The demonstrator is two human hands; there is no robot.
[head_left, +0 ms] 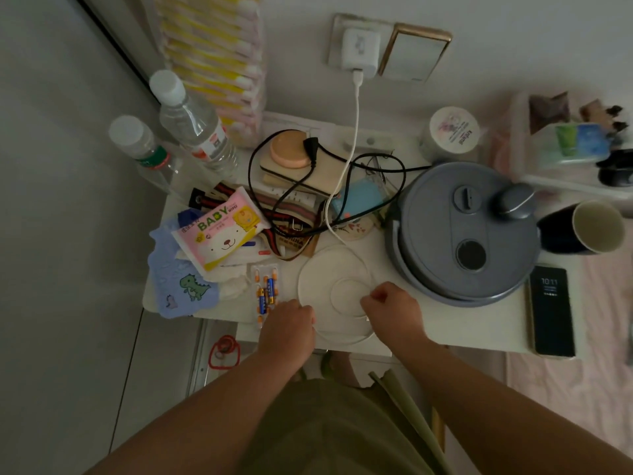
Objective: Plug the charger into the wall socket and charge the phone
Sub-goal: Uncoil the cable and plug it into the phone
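Observation:
A white charger (360, 51) sits plugged into the wall socket (337, 36) above the table. Its white cable (354, 132) hangs down, crosses the clutter and lies in loose coils on the white table (428, 323) near the front edge. My left hand (287, 329) is closed on the left side of the coils. My right hand (394, 311) pinches the cable on the right side of the coils. The black phone (552, 311) lies flat at the table's right end, screen lit with the time, apart from both hands.
A grey round cooker (462, 231) stands just right of the coils, with a dark cup (582, 228) beyond it. A black cord (291, 186), baby wipes (219, 228), batteries (265, 291), two water bottles (195, 125) and a white jar (452, 132) crowd the table.

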